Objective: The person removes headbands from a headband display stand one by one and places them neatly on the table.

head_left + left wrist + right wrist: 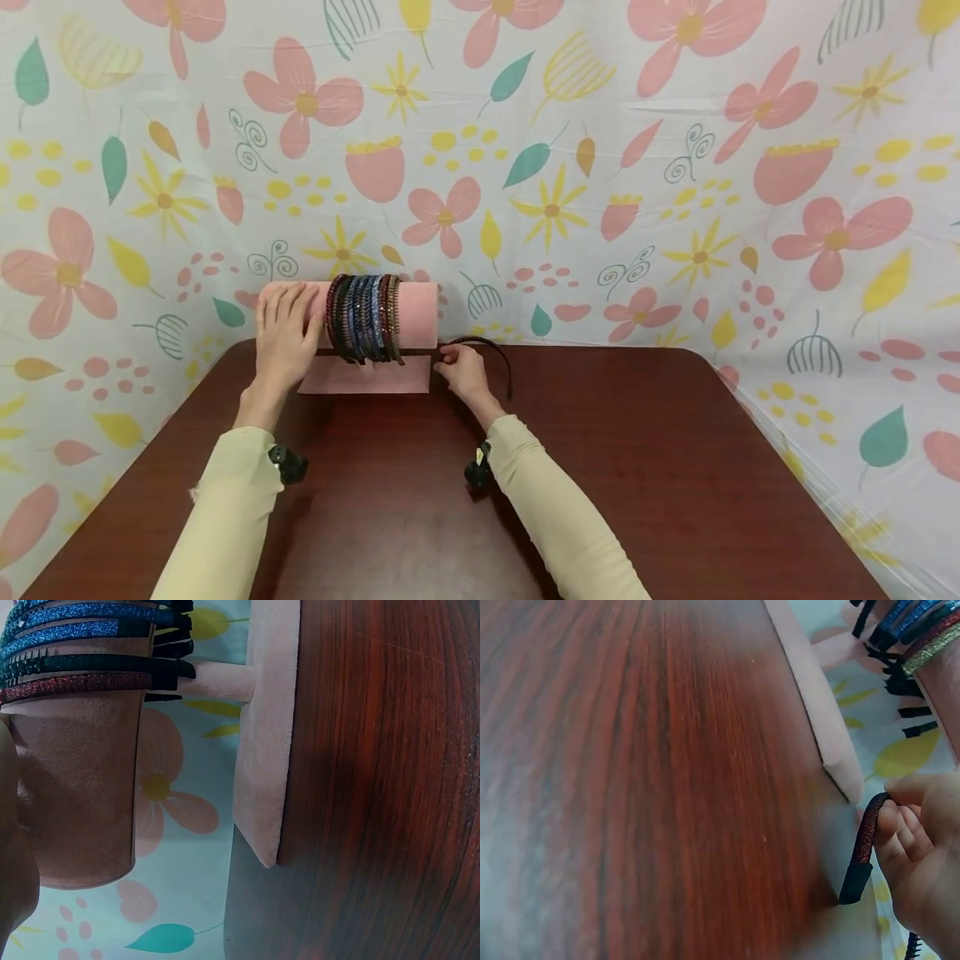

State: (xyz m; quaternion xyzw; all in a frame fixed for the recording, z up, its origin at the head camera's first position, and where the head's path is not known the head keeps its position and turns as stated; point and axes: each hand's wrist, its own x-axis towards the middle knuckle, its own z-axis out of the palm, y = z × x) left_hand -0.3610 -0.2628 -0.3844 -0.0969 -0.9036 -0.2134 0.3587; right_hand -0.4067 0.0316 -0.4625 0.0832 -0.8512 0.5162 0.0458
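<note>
A pink headband holder has a thick horizontal roll (418,315) above a flat base (363,379). Several glittery headbands (366,321) in blue, dark and reddish tones sit side by side around the roll's middle. My left hand (281,337) rests over the roll's left end, fingers laid along its top and thumb beside the outermost headband. Just past the base's right end, my right hand (467,375) pinches a dark headband (504,358) near one tip. In the right wrist view, red glitter shows on this headband (865,844), with a black end piece pointing down.
The holder stands near the back edge of a reddish-brown wooden table (630,450). Behind it hangs a white cloth (570,250) printed with flowers and leaves. A dark wrist camera (288,464) is strapped on the left wrist, another (477,468) on the right.
</note>
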